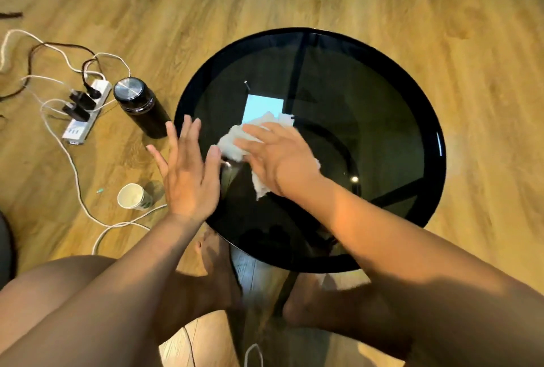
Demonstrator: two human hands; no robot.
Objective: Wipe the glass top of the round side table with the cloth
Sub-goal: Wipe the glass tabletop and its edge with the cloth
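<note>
The left hand (188, 173) hovers at the near-left rim of the tabletop (382, 119), fingers spread wide, holding nothing. Just beside it the right hand (276, 157) lies flat on the cloth (235, 143), palm pressing it down, no closed grip. The white cloth is crumpled on the left half of the dark glass, its long axis running from near-right to far-left. On the floor, left of the table, stand a cup (134, 197), a bottle (141, 106) and a power strip (85, 112).
</note>
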